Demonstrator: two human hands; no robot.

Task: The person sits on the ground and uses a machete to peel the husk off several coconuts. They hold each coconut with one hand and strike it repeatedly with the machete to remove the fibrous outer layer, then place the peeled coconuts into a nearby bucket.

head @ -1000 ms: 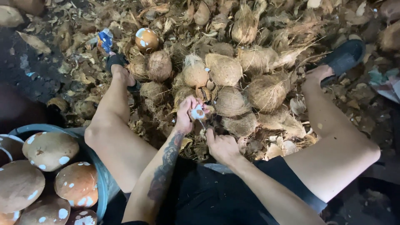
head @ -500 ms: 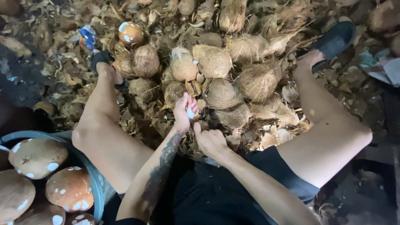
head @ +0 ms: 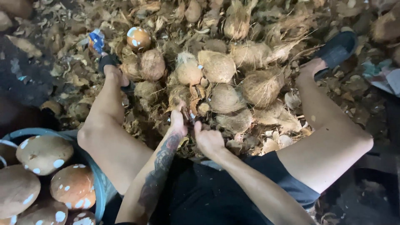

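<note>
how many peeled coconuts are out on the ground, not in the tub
1: the peeled coconut lies at top left, beyond the left foot and outside the tub. Husk litter may hide others.

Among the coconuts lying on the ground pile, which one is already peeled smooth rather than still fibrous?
The peeled coconut at the pile's far left, beyond the person's left foot: smooth, orange-brown with white patches. The other coconuts there keep rough, hairy husk fibre.

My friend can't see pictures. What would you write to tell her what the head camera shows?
A seated person's left hand and right hand meet low between their knees, at the edge of a pile of husky brown coconuts. By the left knee, a blue tub holds peeled brown coconuts with white spots. Loose husk scraps cover the ground.
</note>
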